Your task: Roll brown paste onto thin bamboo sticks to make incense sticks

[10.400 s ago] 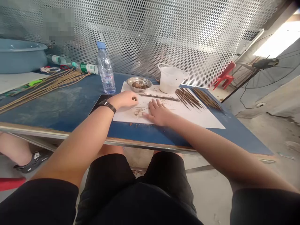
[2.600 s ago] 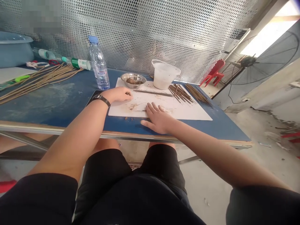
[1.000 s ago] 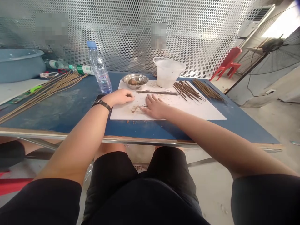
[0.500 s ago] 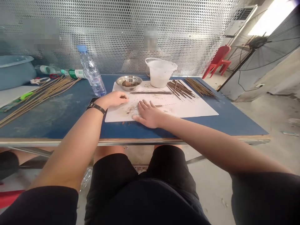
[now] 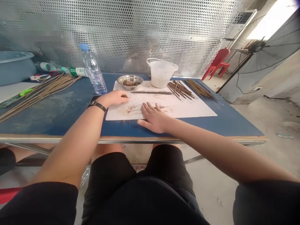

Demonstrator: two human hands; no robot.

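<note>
You have two hands on the counter [image 5: 53,122], the left hand [image 5: 113,98] and the right hand [image 5: 153,118], and one wristwatch [image 5: 97,106]. Count one white sheet [image 5: 187,111], one steel bowl [image 5: 130,78], one white plastic jug [image 5: 161,73] and four groups of thin sticks: one row [image 5: 151,92], one middle pile [image 5: 180,90], one far pile [image 5: 199,89] and one long bundle [image 5: 44,92]. You also have one upright water bottle [image 5: 93,70], two lying bottles [image 5: 77,72], one blue basin [image 5: 16,67], one red chair [image 5: 217,61] and one fan [image 5: 269,47].
</note>
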